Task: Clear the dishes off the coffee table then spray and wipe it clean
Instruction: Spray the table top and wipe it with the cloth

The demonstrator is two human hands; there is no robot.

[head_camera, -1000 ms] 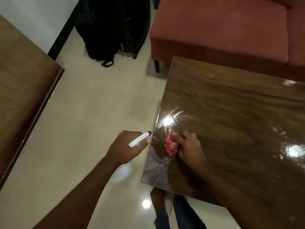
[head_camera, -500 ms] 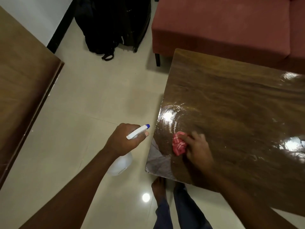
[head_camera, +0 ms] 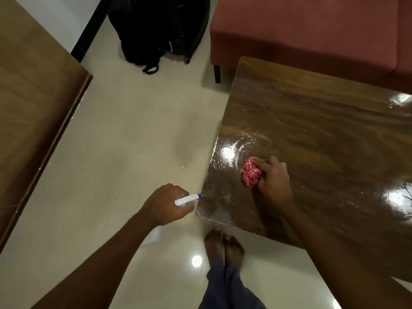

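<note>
Table corner (head_camera: 215,205) | right hand (head_camera: 273,182) pinches cloth (head_camera: 250,173) | left hand (head_camera: 166,206) grips sprayer (head_camera: 186,200)

Black backpack (head_camera: 142,39) and suitcase (head_camera: 189,25) on the tile floor (head_camera: 124,134), next to a red sofa (head_camera: 307,30).

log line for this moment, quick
phase: wipe; right hand: presses cloth on table, near corner; left hand: grips spray bottle beside table edge

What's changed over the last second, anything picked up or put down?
The right hand has slid the red cloth a little inward from the left edge of the coffee table. The left hand has drawn the spray bottle back toward the near corner. Nothing taken up or let go; both grips unchanged.
</note>
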